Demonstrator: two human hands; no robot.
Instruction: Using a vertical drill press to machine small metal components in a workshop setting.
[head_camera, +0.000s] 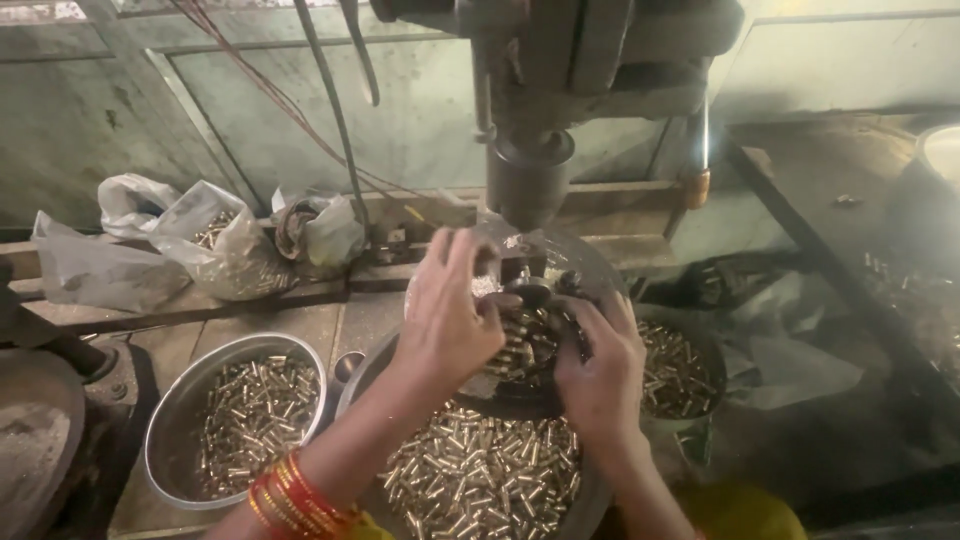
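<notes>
Red and gold bangles (295, 500) sit on the left wrist, closest of all. Below the arms, a big bowl (590, 500) holds shiny brass bits (480, 470). Left hand (445, 315) and right hand (600, 370) both reach onto a round tray (590, 265) under the drill (530, 170). Fingers are bent around small brass bits there; I cannot tell if they grip any. Another bowl (170, 420) of brass sits at the left. Farther back, crumpled clear bags (215, 245) lie on the table (240, 325).

Both hands (520, 340) over brass pieces (525, 345) under press (528, 175)
</notes>
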